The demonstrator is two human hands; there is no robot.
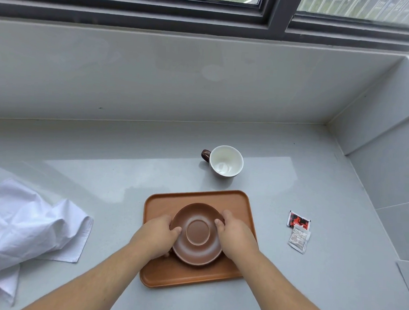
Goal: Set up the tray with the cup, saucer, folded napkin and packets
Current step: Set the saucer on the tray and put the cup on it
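A brown saucer (196, 246) is over the middle of the orange-brown tray (193, 279). My left hand (156, 236) grips its left rim and my right hand (236, 236) grips its right rim. I cannot tell whether the saucer rests on the tray or is just above it. A cup (225, 161), brown outside and white inside, stands upright on the counter beyond the tray, handle to the left. A crumpled white napkin (24, 226) lies unfolded at the left. Two packets lie right of the tray: a red and black one (299, 220) and a pale one (298, 239) overlapping it.
The grey counter (118, 179) ends at a tiled wall at the back and a raised ledge (388, 111) at the right. A window frame (205, 12) runs along the top. A white wall socket (408, 276) is at the right edge.
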